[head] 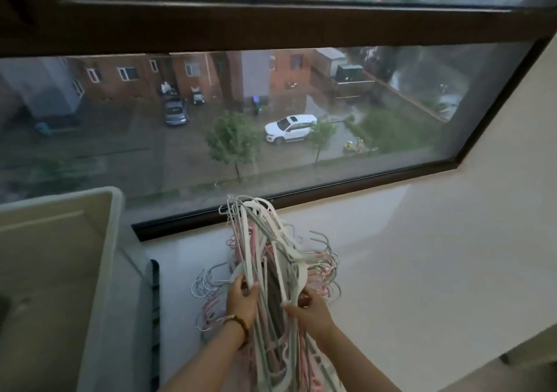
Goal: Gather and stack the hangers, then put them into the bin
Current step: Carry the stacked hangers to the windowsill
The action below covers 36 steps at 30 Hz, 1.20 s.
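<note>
Both forearms are reaching in from the lower edge and meeting on one thick bundle of hangers (pixel 271 259). Left hand (pixel 241 299) is gripping the bundle's left side, fingers curled round several bars. Right hand (pixel 312 308) is gripping the right side, fingers wrapped round white and pink bars.

Bundle is sitting over the white window sill (pixel 407 256), its long axis running away from the person toward the window (pixel 271 120) and its hooks fanning out to the right. Cannot tell whether its far end is resting on the sill.

Loose hangers (pixel 208 296) are lying just left of the left hand, hooks pointing left, and seem to be outside the grip.

Bin (pixel 116 241) is standing to the left, well apart from the bundle, with the left hand the nearer one.

Judgement: gathering is looking nearly done. The coming move is calling for collecting the strays, then carrying the bundle leftward.
</note>
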### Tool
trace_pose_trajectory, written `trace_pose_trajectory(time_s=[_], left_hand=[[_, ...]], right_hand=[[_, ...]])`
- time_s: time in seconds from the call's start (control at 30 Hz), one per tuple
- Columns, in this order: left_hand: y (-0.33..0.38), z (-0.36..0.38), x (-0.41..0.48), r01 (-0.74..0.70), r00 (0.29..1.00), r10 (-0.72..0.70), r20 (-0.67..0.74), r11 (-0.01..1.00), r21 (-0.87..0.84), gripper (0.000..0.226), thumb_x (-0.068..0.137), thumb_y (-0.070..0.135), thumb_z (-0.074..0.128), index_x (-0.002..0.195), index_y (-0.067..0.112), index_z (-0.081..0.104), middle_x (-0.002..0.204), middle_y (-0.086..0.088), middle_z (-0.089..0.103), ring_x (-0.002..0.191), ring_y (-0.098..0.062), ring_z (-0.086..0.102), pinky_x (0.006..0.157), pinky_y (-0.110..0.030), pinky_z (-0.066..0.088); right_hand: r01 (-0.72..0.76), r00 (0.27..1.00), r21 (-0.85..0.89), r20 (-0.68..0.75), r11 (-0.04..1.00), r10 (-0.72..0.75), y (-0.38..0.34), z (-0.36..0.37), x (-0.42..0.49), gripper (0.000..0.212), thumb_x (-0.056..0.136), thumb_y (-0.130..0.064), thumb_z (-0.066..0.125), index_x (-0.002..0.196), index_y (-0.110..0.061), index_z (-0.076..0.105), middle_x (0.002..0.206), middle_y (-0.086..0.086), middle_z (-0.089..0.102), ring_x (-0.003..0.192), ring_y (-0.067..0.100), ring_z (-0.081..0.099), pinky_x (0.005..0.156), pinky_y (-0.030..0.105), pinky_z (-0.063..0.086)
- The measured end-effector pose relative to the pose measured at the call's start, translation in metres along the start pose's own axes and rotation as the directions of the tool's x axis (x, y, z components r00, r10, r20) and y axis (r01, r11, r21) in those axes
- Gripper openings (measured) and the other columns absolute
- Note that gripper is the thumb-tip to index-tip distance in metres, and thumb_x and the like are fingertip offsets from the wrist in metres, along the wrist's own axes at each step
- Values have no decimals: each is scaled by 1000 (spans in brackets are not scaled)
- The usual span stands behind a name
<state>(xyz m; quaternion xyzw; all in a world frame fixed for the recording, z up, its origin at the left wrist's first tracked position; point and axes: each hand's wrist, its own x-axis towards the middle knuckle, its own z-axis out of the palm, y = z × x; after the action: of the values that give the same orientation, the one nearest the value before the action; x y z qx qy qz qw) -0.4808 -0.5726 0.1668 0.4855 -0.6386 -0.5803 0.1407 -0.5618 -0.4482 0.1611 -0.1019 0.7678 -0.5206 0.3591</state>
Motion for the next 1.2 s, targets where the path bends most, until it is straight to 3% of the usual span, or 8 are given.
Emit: trace_pose_trajectory(time_s=[0.2,0.4,0.57,0.73,0.83,0.97,1.07,1.2], left_hand=[[-6,10,-13,78,997,-78,19,997,23,37,92,12,55,127,11,48,101,-2,59,89,-19,56,82,-31,49],[-11,21,-19,95,995,-94,-23,995,30,33,92,17,56,124,12,50,106,-2,62,91,-15,57,80,-26,46],[-17,28,-16,140,989,-136,-62,987,73,41,87,21,62,125,14,48,119,-5,62,107,-22,59,96,-40,49],[-16,42,-22,68,997,-72,15,986,154,59,87,5,56,139,21,33,129,-4,56,112,-21,57,101,-38,47],[-15,46,-28,-12,998,-2,62,974,228,76,84,-1,55,147,24,21,137,-1,46,121,-16,50,99,-20,38],[-22,42,-25,-32,997,16,77,976,214,88,75,-2,63,145,33,21,127,5,53,104,-5,54,88,-14,44],[-23,40,-29,21,996,-46,81,960,281,93,76,11,67,145,43,14,129,3,49,121,-16,48,103,-30,44],[-14,33,-28,194,973,-211,99,969,155,71,86,27,62,146,28,23,146,-4,37,136,-25,34,113,-42,31]], right_hand=[[140,987,-439,-7,888,-159,-1,-9,4,36,75,-41,75,77,-24,44,71,-7,45,62,7,41,54,16,33],[71,995,-262,83,962,-51,6,-25,17,45,74,-35,77,102,-14,49,101,5,55,94,18,56,82,24,46],[-114,991,-144,55,983,123,11,-19,32,46,69,-44,77,82,-9,51,78,4,57,68,14,57,65,24,49],[-188,975,-136,95,973,202,-5,-8,27,55,81,-27,72,124,-1,48,118,11,56,110,24,55,92,31,45],[-201,975,-153,65,968,212,-2,-10,31,16,83,-3,64,86,-5,48,83,5,56,76,18,57,68,26,49],[-194,981,-125,5,973,196,4,-11,29,25,76,11,54,84,-11,48,75,4,55,74,24,59,71,37,55],[-238,971,-84,-2,968,239,7,-8,26,25,79,1,64,96,-6,48,77,5,57,84,29,63,82,41,55],[-255,960,-17,116,967,255,3,-14,13,37,74,-27,79,94,-8,55,77,3,61,70,14,60,58,21,50]])
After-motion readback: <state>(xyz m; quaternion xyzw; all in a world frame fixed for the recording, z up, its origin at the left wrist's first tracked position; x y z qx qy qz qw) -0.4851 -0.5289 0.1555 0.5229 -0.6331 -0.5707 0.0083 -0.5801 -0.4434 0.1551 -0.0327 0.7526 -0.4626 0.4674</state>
